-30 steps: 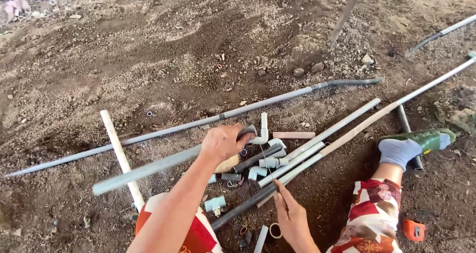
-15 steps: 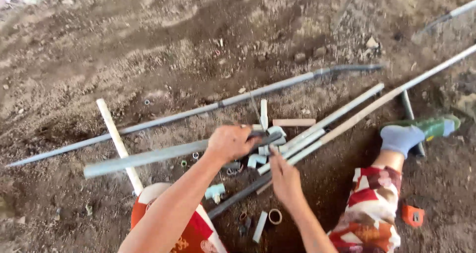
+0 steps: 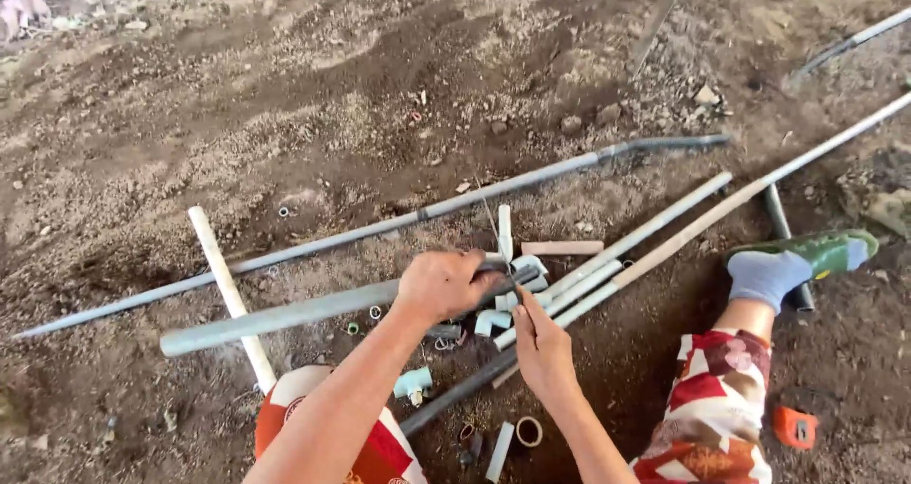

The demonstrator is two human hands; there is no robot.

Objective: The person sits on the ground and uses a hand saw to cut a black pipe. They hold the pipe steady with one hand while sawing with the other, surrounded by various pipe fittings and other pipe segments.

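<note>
Head view: left hand (image 3: 444, 285) is wrapped tight around a grey plastic pipe (image 3: 285, 315) whose long axis runs from nine o'clock toward three o'clock, just above bare soil. Right hand (image 3: 541, 346), at the left hand's four o'clock, pinches the pipe's dull, dusty end, fingers nearly closed.

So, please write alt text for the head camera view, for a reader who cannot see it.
A person sitting on bare soil holds a grey pipe in the left hand, while the right hand touches its end. More pipes and small white fittings lie around.
</note>
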